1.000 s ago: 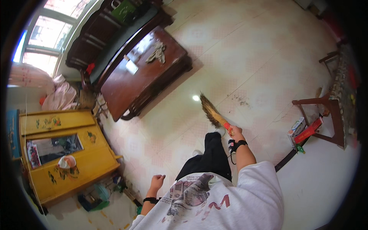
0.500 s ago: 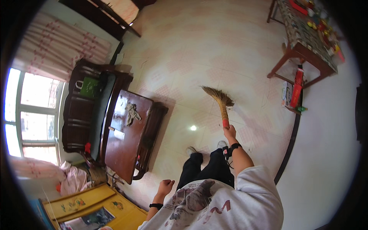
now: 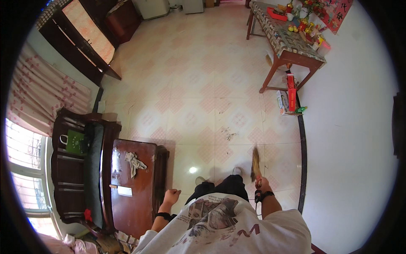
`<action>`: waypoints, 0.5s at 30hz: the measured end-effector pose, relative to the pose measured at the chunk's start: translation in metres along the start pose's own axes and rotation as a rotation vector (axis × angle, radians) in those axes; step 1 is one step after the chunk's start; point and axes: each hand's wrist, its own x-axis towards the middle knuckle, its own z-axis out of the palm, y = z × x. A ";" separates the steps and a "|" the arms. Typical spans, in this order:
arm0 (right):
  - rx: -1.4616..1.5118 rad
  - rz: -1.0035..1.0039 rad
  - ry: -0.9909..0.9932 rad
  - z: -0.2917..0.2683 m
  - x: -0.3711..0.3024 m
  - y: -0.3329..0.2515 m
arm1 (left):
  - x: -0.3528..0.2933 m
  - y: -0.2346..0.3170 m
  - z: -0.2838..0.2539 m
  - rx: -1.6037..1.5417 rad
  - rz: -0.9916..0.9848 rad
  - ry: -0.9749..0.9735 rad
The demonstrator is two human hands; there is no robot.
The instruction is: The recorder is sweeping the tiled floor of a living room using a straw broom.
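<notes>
My right hand (image 3: 264, 185) is closed around the red-bound handle of a straw broom (image 3: 255, 164). The broom stands close to my right leg, its bristles pointing away from me over the tiled floor (image 3: 190, 114). Ahead and a little left of the bristles lies a patch of dark debris (image 3: 229, 134) on the tiles. My left hand (image 3: 171, 197) hangs beside the coffee table with its fingers curled; whether anything is in them I cannot make out.
At left, a dark wooden coffee table (image 3: 127, 211) bears a cleaver (image 3: 124, 191) and a crumpled rag (image 3: 135, 163). Beyond it stands a wooden bench (image 3: 67, 169) with a green bag (image 3: 76, 142). Far right, boxes (image 3: 292, 95) sit by a cloth-covered table (image 3: 275, 31) along the white wall.
The broom has come back toward my right side, off the dark debris, which now shows on the floor. My view has turned and takes in more of the far room.
</notes>
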 end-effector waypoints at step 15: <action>0.254 0.047 0.164 -0.011 0.038 0.121 | 0.058 -0.029 -0.069 0.075 -0.035 -0.152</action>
